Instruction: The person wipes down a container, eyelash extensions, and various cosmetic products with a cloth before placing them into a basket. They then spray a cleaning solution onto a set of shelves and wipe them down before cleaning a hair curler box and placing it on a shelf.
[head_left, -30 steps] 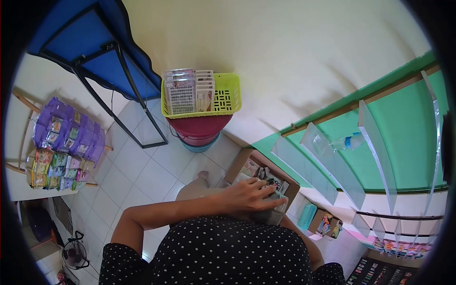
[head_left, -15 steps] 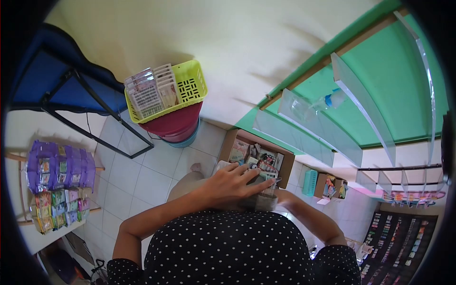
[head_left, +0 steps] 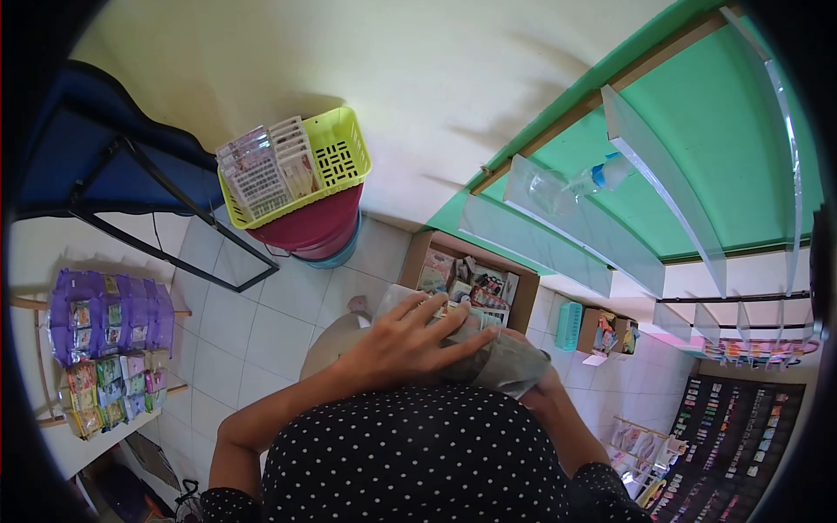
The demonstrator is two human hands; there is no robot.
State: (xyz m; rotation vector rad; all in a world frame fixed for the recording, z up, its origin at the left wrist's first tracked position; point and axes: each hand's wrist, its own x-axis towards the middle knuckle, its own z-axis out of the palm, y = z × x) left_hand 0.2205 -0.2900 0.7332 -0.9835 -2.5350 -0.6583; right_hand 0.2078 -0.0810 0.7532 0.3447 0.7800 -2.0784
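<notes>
A clear plastic case (head_left: 397, 299), partly hidden, is held close against the front of my body. My left hand (head_left: 417, 336) lies across its top with fingers spread, gripping it from above. On the right side, a grey cloth (head_left: 516, 364) is bunched against the case, and my right hand (head_left: 547, 389) is closed on it. The fingers of that hand are mostly behind the cloth. Just beyond my hands, a cardboard box (head_left: 420, 254) on the tiled floor contains small packaged goods.
A lime-green basket (head_left: 349, 187) of packets sits on a maroon bucket (head_left: 309, 228). Clear shelves (head_left: 671, 187) project from the green wall at right, with a plastic bottle (head_left: 558, 187) on one. Purple hanging pockets (head_left: 113, 318) are at left. A teal basket (head_left: 568, 327) stands on the floor.
My right hand and the grey cloth have moved to the right and slightly down. The cloth now shows more fully beside the case. My left hand stays nearly in place.
</notes>
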